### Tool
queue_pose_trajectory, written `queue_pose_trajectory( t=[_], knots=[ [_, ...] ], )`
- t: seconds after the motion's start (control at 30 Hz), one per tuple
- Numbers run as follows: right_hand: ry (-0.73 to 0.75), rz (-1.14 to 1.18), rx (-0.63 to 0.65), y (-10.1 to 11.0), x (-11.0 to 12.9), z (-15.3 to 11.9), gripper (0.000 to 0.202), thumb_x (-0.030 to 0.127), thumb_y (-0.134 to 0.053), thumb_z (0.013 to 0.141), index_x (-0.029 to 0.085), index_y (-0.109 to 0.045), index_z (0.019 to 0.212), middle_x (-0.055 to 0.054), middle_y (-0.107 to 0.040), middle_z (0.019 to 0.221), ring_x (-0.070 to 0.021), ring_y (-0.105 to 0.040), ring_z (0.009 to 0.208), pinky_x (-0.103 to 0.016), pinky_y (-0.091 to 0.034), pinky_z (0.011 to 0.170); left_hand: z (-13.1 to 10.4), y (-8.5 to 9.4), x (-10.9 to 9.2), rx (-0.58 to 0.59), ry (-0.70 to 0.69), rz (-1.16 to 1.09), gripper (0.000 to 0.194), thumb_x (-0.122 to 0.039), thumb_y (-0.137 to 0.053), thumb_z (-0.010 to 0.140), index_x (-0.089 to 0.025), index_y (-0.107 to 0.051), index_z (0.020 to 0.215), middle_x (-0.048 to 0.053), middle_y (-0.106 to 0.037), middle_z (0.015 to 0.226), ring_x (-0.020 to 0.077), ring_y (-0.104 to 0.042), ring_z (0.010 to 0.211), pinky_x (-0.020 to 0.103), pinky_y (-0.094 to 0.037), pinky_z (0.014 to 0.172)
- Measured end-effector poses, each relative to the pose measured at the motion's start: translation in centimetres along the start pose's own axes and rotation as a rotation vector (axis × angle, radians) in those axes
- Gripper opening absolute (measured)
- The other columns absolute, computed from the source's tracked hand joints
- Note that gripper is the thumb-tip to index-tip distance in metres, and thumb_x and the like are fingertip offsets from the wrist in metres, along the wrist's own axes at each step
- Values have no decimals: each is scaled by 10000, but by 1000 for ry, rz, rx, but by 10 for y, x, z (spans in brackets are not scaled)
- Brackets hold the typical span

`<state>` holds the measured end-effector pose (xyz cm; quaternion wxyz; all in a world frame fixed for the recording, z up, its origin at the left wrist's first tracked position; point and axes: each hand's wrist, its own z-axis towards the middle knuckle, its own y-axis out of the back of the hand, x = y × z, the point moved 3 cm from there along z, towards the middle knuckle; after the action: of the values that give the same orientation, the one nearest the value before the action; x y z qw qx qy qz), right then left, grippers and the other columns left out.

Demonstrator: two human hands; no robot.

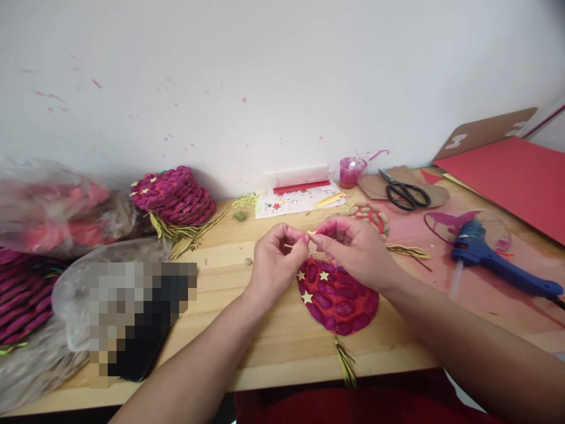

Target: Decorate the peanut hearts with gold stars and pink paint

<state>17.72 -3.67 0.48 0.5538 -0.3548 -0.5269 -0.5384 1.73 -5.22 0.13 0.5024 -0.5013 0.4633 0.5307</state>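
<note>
Above a round magenta-and-red craft disc [342, 303], my left hand [280, 253] and my right hand [346, 244] meet fingertip to fingertip. Both pinch a small pale-yellow paper piece [311, 232]; its full shape is hidden by the fingers. The disc lies flat on the wooden table, covered in magenta oval lumps, with a yellow-green and dark tassel [345, 360] toward me. Cream stars, one of them a larger star [306, 297], sit on its left side. Part of the disc's far edge is behind my hands.
Stacked magenta discs [176, 197], plastic bags [110, 265] and a partly pixelated dark phone [148, 327] lie left. Behind are a paper sheet [282, 203] and a pink cup [352, 172]. Scissors [408, 194], a blue glue gun [498, 265] and red card [507, 176] occupy the right.
</note>
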Motion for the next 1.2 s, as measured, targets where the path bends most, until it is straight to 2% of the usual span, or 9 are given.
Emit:
queue_pose_trajectory(
  t=[0.1, 0.17, 0.27, 0.37, 0.47, 0.7, 0.8, 0.97, 1.2],
  knots=[
    [145, -194, -57, 1, 6, -4, 102, 285, -707, 902, 211, -685, 836, -24, -704, 803, -154, -617, 723, -301, -477, 653, -2, -1, -1, 6, -13, 7, 236, -327, -812, 755, -181, -631, 714, -20, -631, 672, 93, -515, 580, 219, -442, 561],
    [161, -213, -64, 3, 9, -5, 89, 268, -692, 907, 216, -674, 837, -25, -699, 801, -154, -609, 716, -298, -466, 641, -1, 0, -1, 31, -15, -15, 235, -344, -825, 764, -178, -660, 755, -8, -659, 726, 101, -549, 622, 223, -470, 594],
    [-41, 7, 29, 3, 4, -2, 162, 327, -731, 871, 210, -646, 798, -7, -667, 717, -128, -565, 617, -273, -431, 569, 1, 0, 2, 97, 12, -98, 280, -387, -867, 749, -172, -712, 838, 15, -711, 813, 113, -610, 685, 230, -511, 641],
    [-325, 346, 191, 1, -6, 2, 293, 404, -844, 750, 194, -641, 774, 12, -655, 630, -96, -525, 529, -231, -377, 501, 3, 1, 5, 178, 94, -191, 349, -427, -921, 701, -168, -740, 848, 8, -717, 750, 106, -619, 628, 232, -519, 625],
    [-499, 569, 280, 1, -12, 3, 366, 397, -931, 641, 167, -669, 752, 13, -661, 632, -90, -570, 550, -197, -368, 478, 5, 0, 7, 220, 162, -260, 369, -420, -960, 655, -163, -756, 824, 8, -721, 697, 105, -632, 596, 230, -526, 612],
    [-571, 710, 384, 0, -12, 3, 306, 328, -937, 682, 138, -706, 745, 12, -667, 633, -69, -580, 555, -162, -388, 470, 4, 0, 4, 248, 257, -347, 356, -361, -1004, 598, -150, -772, 765, 23, -727, 658, 101, -653, 595, 203, -530, 603],
    [-576, 710, 370, -1, -13, 2, 313, 345, -937, 680, 136, -718, 759, 1, -689, 672, -73, -600, 571, -168, -411, 478, 5, 1, 5, 232, 266, -350, 353, -359, -1006, 591, -146, -766, 738, 23, -721, 648, 96, -639, 589, 202, -521, 605],
    [-437, 462, 133, 0, -13, 4, 325, 383, -922, 675, 175, -699, 787, 13, -683, 637, -88, -575, 529, -215, -430, 504, 7, 5, 10, 135, 178, -223, 320, -386, -963, 658, -154, -776, 776, 16, -730, 692, 88, -604, 599, 208, -489, 609],
    [198, -325, -91, 2, 6, -6, 73, 282, -705, 895, 216, -706, 865, -34, -734, 804, -161, -623, 686, -316, -482, 656, 3, 3, 12, 26, 93, -120, 309, -408, -909, 713, -156, -757, 804, 14, -727, 752, 109, -617, 668, 226, -498, 645]
  ],
)
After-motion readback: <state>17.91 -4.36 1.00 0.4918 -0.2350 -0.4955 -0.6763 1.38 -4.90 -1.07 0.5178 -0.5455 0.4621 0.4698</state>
